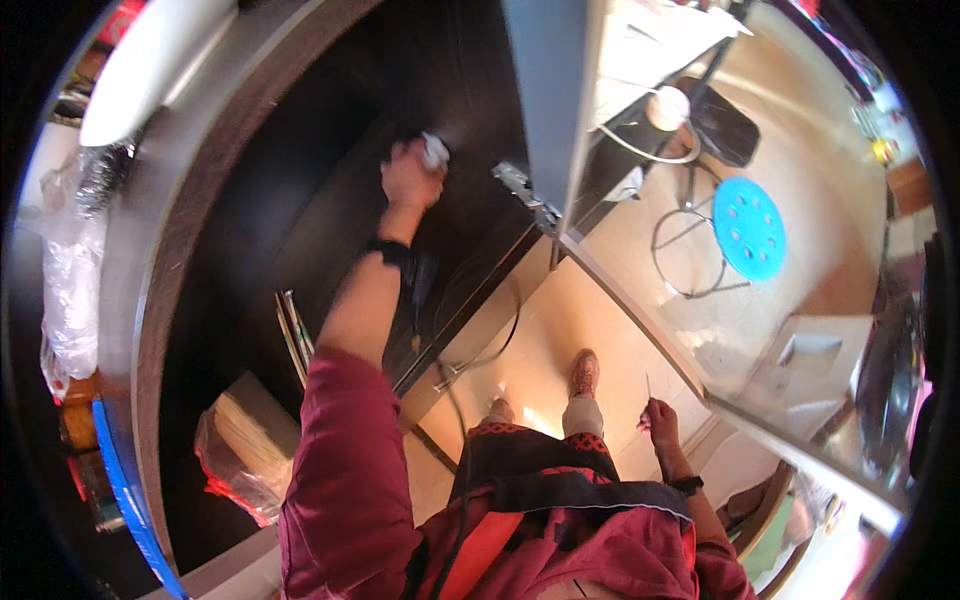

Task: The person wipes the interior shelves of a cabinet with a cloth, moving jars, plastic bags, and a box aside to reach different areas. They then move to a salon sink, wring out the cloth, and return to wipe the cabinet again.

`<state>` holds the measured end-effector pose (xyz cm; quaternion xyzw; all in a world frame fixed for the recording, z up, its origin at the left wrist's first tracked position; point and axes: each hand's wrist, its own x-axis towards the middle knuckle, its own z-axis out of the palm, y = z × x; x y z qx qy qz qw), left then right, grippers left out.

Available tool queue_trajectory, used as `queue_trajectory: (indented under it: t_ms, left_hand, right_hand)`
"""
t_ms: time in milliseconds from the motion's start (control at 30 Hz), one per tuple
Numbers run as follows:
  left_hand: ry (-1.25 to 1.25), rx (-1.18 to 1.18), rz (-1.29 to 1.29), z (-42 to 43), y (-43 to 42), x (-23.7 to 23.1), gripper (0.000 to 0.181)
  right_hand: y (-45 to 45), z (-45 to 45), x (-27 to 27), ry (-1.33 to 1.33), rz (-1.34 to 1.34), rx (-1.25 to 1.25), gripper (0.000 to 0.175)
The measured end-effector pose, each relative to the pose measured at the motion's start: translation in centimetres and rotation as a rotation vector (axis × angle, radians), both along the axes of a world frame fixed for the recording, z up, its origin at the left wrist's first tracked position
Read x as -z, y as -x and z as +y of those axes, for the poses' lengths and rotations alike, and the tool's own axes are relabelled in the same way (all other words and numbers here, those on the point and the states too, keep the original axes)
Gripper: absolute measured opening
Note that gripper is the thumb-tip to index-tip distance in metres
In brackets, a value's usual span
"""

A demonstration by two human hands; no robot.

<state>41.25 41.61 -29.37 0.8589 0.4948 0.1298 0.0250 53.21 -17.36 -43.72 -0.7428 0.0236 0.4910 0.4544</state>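
My left hand (411, 174) reaches into a dark cabinet compartment, its fingers closed round a small crumpled white item (434, 151), perhaps a cloth or paper, against the dark panel. My right hand (660, 421) hangs low above the floor, closed on a thin rod-like tool (648, 385); its exact kind cannot be told. A metal cabinet hinge (526, 196) joins the compartment to a door (551, 90), right of my left hand. A dark cable (517, 315) loops below that arm.
Thin sticks (294, 337) and a plastic-wrapped bundle (251, 442) lie in the compartment. A blue round stool (748, 229) stands at right, near a table holding papers (637, 45) and a white cable (637, 148). Clear plastic wrap (73, 300) is at far left.
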Motion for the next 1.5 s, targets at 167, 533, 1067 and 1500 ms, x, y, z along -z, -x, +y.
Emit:
queue_trajectory:
  t_ms: [167,533,1067,1500]
  left_hand:
    - [-0.013,0.506,-0.149,-13.2,-0.9,0.3,0.042]
    - [0.791,0.723,-0.031,-28.9,1.7,0.1,0.044]
    - [1.396,0.993,-0.070,-62.0,-30.2,1.7,0.055]
    - [1.557,0.641,-0.513,-54.2,-58.6,-1.1,0.047]
  right_hand:
    - [3.6,-1.6,-3.4,-0.117,-0.029,0.047,0.037]
    - [2.4,-15.4,-12.9,-0.361,-0.203,0.800,0.036]
    - [-19.8,-39.3,-20.5,-0.417,-0.422,1.078,0.034]
    - [-40.5,-46.6,-21.9,-0.329,-0.588,1.373,0.030]
